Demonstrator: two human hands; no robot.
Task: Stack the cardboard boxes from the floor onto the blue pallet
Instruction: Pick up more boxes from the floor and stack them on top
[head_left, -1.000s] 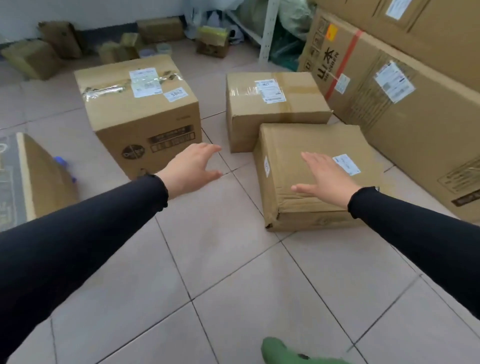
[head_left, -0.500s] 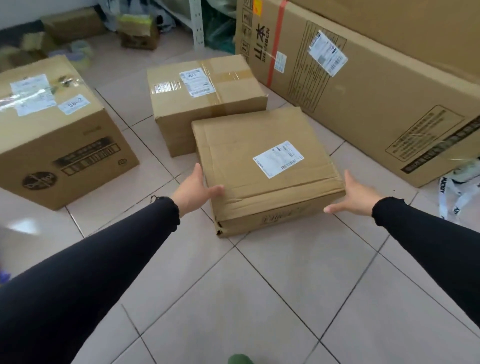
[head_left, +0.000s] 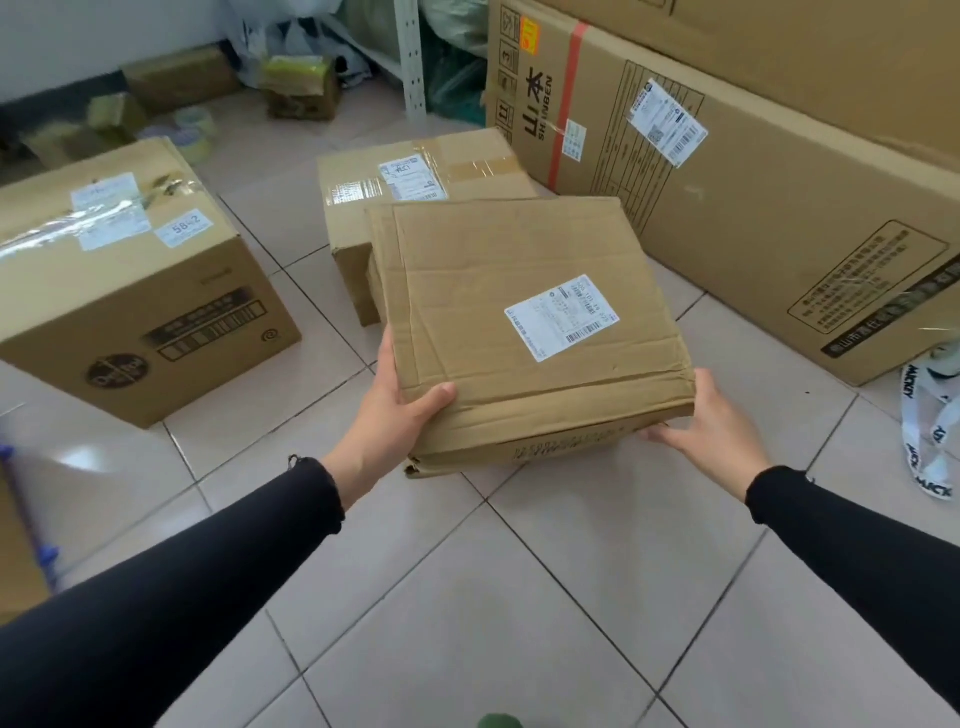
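- Both hands form the grip on a flat cardboard box (head_left: 524, 322), lifted at its near edge and tilted up toward the camera; whether its far edge has left the floor cannot be told.
- Left hand (head_left: 387, 415) closes on the near-left corner, thumb (head_left: 431, 397) on the top face, the other fingers hidden below.
- Right hand (head_left: 711, 426) cups the near-right corner from underneath, fingers out of sight beneath the lower edge, palm against the side.
- Left of the grip, a tall taped box (head_left: 130, 291) stands on the tiled floor (head_left: 519, 597), well apart from the held one.
- Straight beyond the grip, a second sealed box (head_left: 415, 182) sits just behind the held box's far edge, close enough that the two may be touching; the view does not settle it.
- Right of the grip, a long printed carton (head_left: 753, 208) lies along the floor, near the held box's right side.
- The held box runs roughly square, its shipping label (head_left: 561, 317) facing up, with both hands equally near.
- Open tile lies only on the near side, toward the person; the likeliest clear path is up and back.
- A blue object (head_left: 8, 452) shows at the far-left edge, too blurred to identify; the blue pallet itself cannot be picked out.
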